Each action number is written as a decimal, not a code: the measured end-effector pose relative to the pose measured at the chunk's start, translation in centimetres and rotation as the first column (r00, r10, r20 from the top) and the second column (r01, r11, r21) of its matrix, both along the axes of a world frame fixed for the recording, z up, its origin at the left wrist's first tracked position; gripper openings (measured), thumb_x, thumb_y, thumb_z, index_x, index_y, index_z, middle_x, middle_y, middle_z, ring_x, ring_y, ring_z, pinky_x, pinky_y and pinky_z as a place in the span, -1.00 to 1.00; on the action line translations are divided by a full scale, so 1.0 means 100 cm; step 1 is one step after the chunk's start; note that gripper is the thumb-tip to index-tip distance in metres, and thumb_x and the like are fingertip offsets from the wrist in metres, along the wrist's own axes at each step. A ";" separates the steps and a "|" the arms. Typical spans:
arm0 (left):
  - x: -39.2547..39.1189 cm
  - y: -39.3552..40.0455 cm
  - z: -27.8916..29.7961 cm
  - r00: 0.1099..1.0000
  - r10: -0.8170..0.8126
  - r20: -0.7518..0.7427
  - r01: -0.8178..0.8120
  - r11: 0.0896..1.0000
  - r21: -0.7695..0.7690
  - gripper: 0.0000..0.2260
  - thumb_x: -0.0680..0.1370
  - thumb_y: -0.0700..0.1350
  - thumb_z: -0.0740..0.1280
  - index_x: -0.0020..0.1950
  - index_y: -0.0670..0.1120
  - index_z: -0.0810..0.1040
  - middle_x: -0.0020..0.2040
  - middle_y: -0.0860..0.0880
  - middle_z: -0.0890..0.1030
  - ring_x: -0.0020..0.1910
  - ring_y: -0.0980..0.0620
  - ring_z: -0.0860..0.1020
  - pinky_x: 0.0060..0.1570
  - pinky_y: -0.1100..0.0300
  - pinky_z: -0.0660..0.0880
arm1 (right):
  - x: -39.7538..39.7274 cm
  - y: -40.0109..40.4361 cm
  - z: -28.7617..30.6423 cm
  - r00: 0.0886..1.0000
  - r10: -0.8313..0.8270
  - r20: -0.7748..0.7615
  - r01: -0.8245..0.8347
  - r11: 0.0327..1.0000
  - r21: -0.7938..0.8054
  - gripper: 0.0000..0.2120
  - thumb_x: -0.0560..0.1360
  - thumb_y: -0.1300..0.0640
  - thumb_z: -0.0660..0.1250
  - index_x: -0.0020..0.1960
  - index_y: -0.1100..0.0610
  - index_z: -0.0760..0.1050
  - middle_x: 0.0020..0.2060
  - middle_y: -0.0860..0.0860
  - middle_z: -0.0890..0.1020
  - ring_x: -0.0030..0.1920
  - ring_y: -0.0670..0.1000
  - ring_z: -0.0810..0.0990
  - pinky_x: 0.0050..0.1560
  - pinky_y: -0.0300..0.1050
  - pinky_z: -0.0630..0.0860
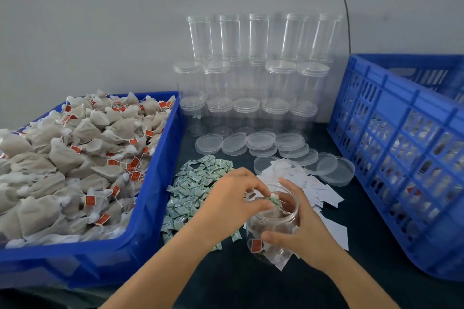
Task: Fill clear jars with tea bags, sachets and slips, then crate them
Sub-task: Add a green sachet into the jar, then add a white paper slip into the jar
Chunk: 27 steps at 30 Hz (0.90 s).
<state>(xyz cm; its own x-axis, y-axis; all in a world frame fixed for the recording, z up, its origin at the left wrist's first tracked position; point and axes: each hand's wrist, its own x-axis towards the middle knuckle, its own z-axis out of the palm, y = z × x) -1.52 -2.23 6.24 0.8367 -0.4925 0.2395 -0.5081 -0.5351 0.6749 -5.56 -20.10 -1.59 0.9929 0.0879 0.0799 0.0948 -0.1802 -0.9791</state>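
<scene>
— Where's your jar (272,227)?
— Right of the sachet pile (194,192), gripped in your right hand (300,231).
— Left hand (234,199)?
— Pinching a green sachet (273,200) at its mouth (tea bags already inside).

The jars (252,83) and loose lids (261,142) are clear glossy plastic, the bin (140,233) and slatted crate (391,148) smooth blue plastic, the tea bags (75,148) matt fibrous mesh, the sachets (190,190) shiny printed film, the slips (324,193) white paper, the tabletop (251,288) dark and matt.
</scene>
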 end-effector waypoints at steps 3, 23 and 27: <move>0.006 -0.006 -0.001 0.999 0.041 0.032 -0.040 0.998 -0.046 -0.86 0.45 0.11 0.41 -0.01 0.18 0.58 -0.04 0.27 0.46 0.01 0.37 0.40 -0.08 0.56 0.28 | -0.003 -0.002 0.001 1.000 -0.018 0.007 0.018 1.000 0.026 -0.05 0.16 0.19 0.65 0.39 -0.22 0.26 0.25 -0.02 0.52 0.14 -0.23 0.59 0.04 -0.31 0.56; -0.009 -0.044 -0.084 0.980 0.093 -0.179 -0.014 0.917 0.400 -0.83 0.47 0.00 0.43 -0.02 -0.01 0.51 0.01 0.04 0.54 0.01 0.06 0.50 -0.06 0.22 0.42 | -0.049 -0.082 0.006 0.926 -0.361 0.106 0.370 0.926 -0.079 -0.01 -0.01 -0.29 0.58 0.35 -0.36 0.24 0.15 -0.36 0.54 0.18 -0.36 0.51 0.14 -0.35 0.40; -0.006 -0.044 -0.085 0.975 0.109 -0.193 -0.023 0.917 0.399 -0.74 0.45 0.02 0.46 0.06 0.00 0.50 0.01 0.07 0.49 -0.04 0.09 0.48 -0.04 0.23 0.42 | -0.048 -0.080 0.006 0.931 -0.351 0.099 0.360 0.929 -0.086 -0.03 0.00 -0.28 0.57 0.33 -0.40 0.22 0.11 -0.47 0.50 0.17 -0.39 0.49 0.08 -0.40 0.43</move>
<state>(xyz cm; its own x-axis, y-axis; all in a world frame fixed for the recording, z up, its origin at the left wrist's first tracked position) -2.14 -6.65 -2.27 0.8802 -0.4523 -0.1435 -0.3340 -0.8055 0.4895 -10.37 -28.14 -1.03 0.9510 -0.2580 0.1702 0.0839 -0.3144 -0.9456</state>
